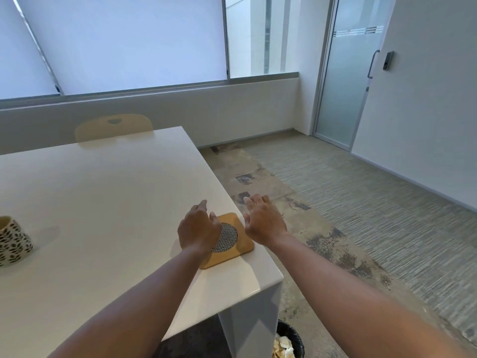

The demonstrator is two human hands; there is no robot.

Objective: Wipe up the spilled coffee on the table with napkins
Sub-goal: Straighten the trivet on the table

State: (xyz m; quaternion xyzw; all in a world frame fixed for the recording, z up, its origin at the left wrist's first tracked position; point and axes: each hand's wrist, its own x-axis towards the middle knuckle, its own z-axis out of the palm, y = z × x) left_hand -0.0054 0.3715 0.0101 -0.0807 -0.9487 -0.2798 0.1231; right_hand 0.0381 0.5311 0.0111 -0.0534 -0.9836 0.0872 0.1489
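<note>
Hands hovered at the white table corner: left hand relaxed and spread above a wooden coaster, right hand spread beyond the edge. Crumpled napkins lay in the bin below.

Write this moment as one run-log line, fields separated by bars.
left hand: open over square wooden coaster | right hand: open, past edge of white table | spotted mug: far left | napkins, spill: unseen

white table, tan coaster (grey mesh centre), black-spotted cream cup
</note>
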